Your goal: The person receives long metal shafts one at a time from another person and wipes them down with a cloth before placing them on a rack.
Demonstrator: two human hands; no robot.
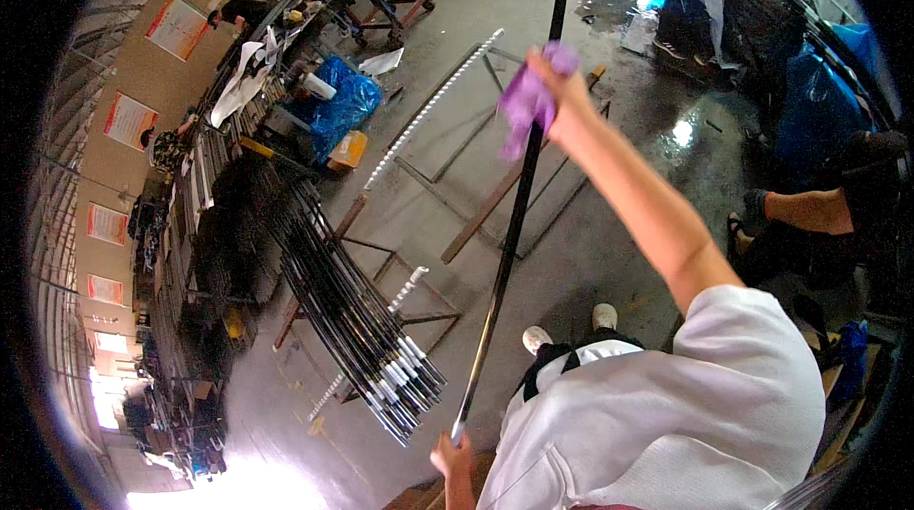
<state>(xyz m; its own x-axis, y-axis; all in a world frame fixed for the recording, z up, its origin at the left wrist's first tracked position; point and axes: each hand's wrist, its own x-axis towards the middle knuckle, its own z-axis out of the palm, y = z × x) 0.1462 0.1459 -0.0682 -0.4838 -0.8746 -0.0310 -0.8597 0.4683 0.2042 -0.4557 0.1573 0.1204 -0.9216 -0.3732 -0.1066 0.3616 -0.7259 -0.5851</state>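
A long, glossy black pole (507,253) slants up through the middle of the view and runs out past the top edge. My left hand (450,456) is closed around its near, lower end, which looks silvery. Farther up, my right hand (564,96) is stretched out with the arm nearly straight. It presses a purple cloth (529,102) around the pole. The cloth hides part of the pole and some of my fingers, and its edges are slightly blurred.
To the left, a bundle of black poles (347,310) with pale ends lies across a low metal rack (433,320). Another frame with a white-wrapped bar (433,110) stands ahead. A cardboard box (347,151) sits beside blue plastic sheeting (352,100). Other people are at right and far left.
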